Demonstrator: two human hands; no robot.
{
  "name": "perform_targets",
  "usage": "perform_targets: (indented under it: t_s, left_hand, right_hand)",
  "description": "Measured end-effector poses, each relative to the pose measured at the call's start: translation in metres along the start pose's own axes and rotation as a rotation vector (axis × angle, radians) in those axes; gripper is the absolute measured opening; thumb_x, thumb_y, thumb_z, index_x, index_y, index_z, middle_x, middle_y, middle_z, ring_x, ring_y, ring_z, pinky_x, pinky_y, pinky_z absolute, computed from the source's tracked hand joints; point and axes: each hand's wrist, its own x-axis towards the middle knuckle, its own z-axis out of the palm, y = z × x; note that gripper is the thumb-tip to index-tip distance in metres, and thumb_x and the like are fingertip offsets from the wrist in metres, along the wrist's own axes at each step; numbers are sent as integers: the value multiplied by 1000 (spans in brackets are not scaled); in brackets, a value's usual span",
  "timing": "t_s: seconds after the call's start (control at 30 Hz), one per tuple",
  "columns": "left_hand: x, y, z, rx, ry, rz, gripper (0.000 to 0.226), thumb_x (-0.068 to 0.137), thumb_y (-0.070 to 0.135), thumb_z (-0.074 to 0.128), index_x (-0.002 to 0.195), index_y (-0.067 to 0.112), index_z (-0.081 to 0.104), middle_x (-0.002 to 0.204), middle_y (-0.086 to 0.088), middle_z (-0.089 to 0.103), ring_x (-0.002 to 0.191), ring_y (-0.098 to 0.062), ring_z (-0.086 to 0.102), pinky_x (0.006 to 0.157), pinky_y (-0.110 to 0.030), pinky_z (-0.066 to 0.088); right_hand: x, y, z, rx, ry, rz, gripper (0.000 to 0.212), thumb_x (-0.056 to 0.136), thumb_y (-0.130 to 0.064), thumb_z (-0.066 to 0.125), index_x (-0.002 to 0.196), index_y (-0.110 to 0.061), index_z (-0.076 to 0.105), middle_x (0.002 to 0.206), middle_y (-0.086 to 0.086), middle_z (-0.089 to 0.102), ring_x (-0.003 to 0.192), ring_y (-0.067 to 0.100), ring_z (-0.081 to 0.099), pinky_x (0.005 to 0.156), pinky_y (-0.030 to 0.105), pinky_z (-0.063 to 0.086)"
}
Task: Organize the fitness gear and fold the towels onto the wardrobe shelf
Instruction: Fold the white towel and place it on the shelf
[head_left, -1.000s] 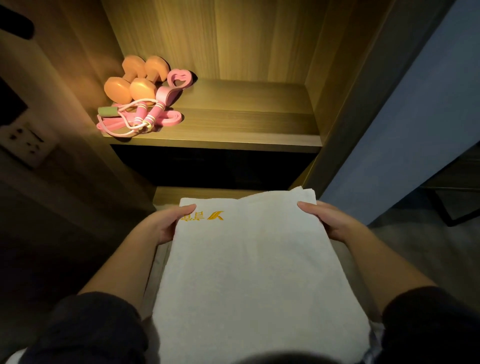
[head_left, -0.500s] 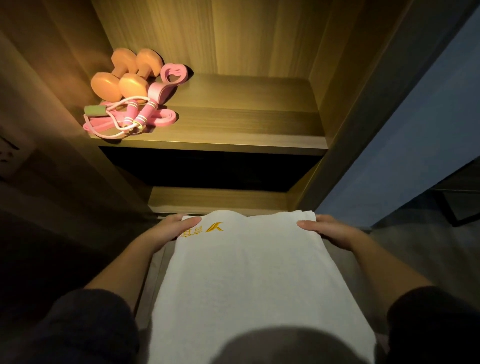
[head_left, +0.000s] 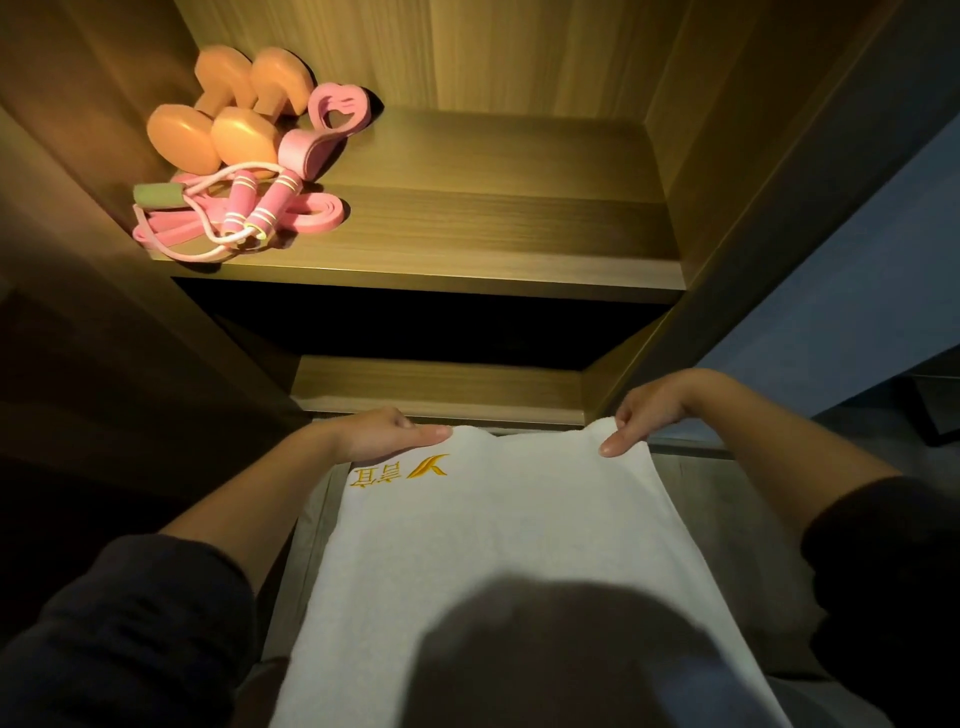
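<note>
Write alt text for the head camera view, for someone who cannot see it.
The left hand and right hand hold the far corners of a white towel, below a lit wardrobe shelf holding orange dumbbells and a pink jump rope.

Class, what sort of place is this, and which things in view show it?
Likely a wardrobe in a bedroom or hotel room: a wooden shelf holds dumbbells and a jump rope, and a white embroidered towel is held in front.

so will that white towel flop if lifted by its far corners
Probably floppy: the white towel dips along its far edge between the left hand and right hand pinching it. Likely light, being thin cloth. Its terry nap should grip, not slip.
</note>
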Motion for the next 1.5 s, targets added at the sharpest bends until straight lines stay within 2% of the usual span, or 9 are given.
perform_targets:
  t_s: [0.13, 0.23, 0.33, 0.63, 0.8, 0.9, 1.2, 1.37, 1.5]
  left_hand:
    - [3, -5, 1, -5, 2, 33, 72, 72, 83, 44, 80, 20, 79, 82, 1, 77, 76, -15, 74, 81, -27, 54]
    - [3, 0, 2, -7, 17, 74, 83, 69, 90, 45, 83, 15, 78, 82, 0, 76, 75, -16, 73, 79, -29, 54]
    - [2, 5, 3, -11, 13, 102, 85, 58, 91, 48, 82, 14, 77, 83, -1, 76, 78, -19, 74, 83, -32, 56]
    - [1, 13, -3, -30, -84, 128, 64, 65, 79, 62, 86, 21, 78, 90, -1, 77, 84, -19, 73, 88, -34, 55]
    - [4, 11, -5, -13, -108, 88, 59, 65, 71, 65, 84, 17, 78, 91, -9, 76, 80, -22, 72, 87, -36, 56]
    - [4, 11, -5, -12, -125, 63, 64, 66, 71, 64, 90, 13, 78, 93, -8, 76, 81, -22, 71, 88, -35, 55]
    - [-14, 23, -16, 132, -263, 5, 52, 65, 68, 66, 92, 24, 75, 99, -3, 76, 83, -15, 70, 82, -21, 53]
    - [-29, 49, -28, 280, -261, -24, 46, 79, 45, 75, 108, 10, 73, 108, -11, 73, 83, -18, 64, 87, -32, 52]
    - [-51, 68, -37, 402, -175, 0, 22, 78, 41, 78, 91, 24, 73, 77, 9, 73, 63, -7, 63, 63, -20, 48]
  right_hand:
    - [0, -9, 1, 81, 175, -159, 89, 67, -61, 71, 141, -24, 39, 132, -10, 42, 122, 14, 43, 101, 32, 45]
    - [5, -19, 7, 233, 153, -347, 56, 75, -57, 75, 121, -29, 57, 119, -8, 59, 103, 11, 57, 82, 25, 55]
    - [17, -32, 14, 240, 34, -339, 36, 81, -53, 71, 97, -21, 64, 88, -6, 64, 73, 9, 56, 61, 18, 46]
    - [27, -47, 5, 293, -305, -238, 18, 94, -33, 64, 109, -24, 67, 111, -2, 72, 103, 20, 70, 88, 33, 56]
    - [29, -45, 8, 333, -129, -281, 22, 85, -34, 73, 99, -17, 71, 107, 9, 71, 94, 26, 68, 81, 30, 55]
    - [31, -44, 10, 333, -141, -262, 21, 85, -36, 73, 98, -19, 72, 102, 4, 72, 90, 21, 69, 76, 26, 55]
    - [16, -57, -6, 131, -338, -125, 46, 85, -33, 74, 123, -9, 66, 122, 8, 69, 113, 30, 65, 104, 48, 47]
    - [-8, -69, -13, -60, -256, -87, 31, 84, -34, 76, 111, -20, 73, 110, 2, 73, 93, 18, 69, 91, 30, 54]
    - [-44, -69, -16, -63, -69, -127, 20, 79, -34, 80, 97, -28, 76, 91, -8, 74, 76, 11, 67, 70, 21, 52]
